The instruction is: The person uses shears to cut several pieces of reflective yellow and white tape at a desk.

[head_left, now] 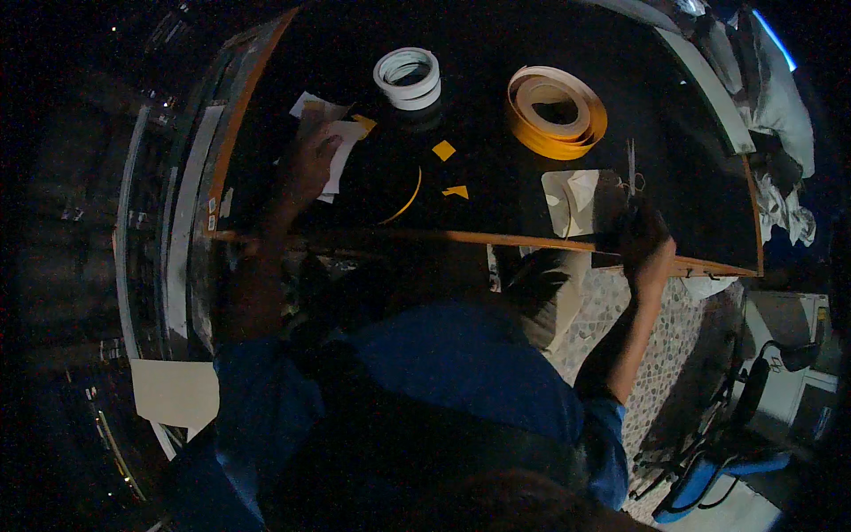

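My left hand [314, 163] is at the left of the dark tabletop, its fingers curled over pieces of white paper [344, 149]. A small yellow scrap [364, 125] pokes out beside the paper. On the right, my right hand [643, 233] is partly lost in shadow, its fingers at the handles of a pair of scissors [631, 166] whose blades point away from me. I cannot tell whether it grips them. Between the hands lie a yellow square [444, 151], a jagged yellow piece [457, 192] and a thin curved yellow strip [407, 203].
Two stacked white tape rolls [407, 80] stand toward the back. Right of them is a large roll of yellow tape [558, 143]. Crumpled pale backing paper [570, 199] lies by the front wooden edge [465, 237]. A blue-seated chair [705, 482] is at lower right.
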